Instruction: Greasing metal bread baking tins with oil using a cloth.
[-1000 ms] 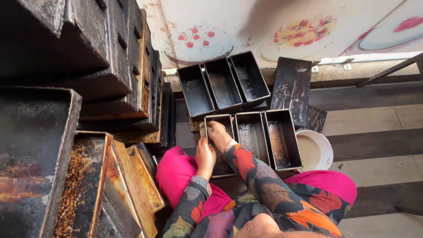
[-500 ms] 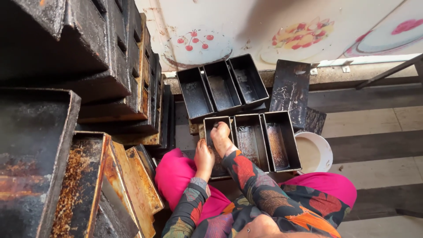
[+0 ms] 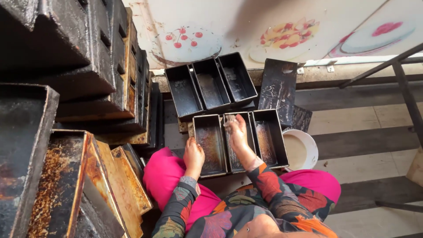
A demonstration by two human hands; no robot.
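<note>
Since the earlier frames the right hand (image 3: 236, 132) is pushing farther into the middle compartment, its fingers now reaching toward the far end, while the left hand (image 3: 194, 155) is staying at the near left corner. In the head view, the person is sitting on the floor with a joined three-compartment loaf tin (image 3: 240, 142) lying just in front of the knees. The left hand is curling over the tin's near rim in a loose steadying grip; the right hand is lying flat and open inside the middle compartment, and whether it is holding a cloth I cannot tell. A second triple tin (image 3: 210, 84) is lying just beyond, a white bowl (image 3: 300, 149) is standing just right, and stacked rusty tins (image 3: 66, 123) are filling the left. The tin is looking stiff, fairly heavy and greasy, so the outer rims are probably the surest hold.
</note>
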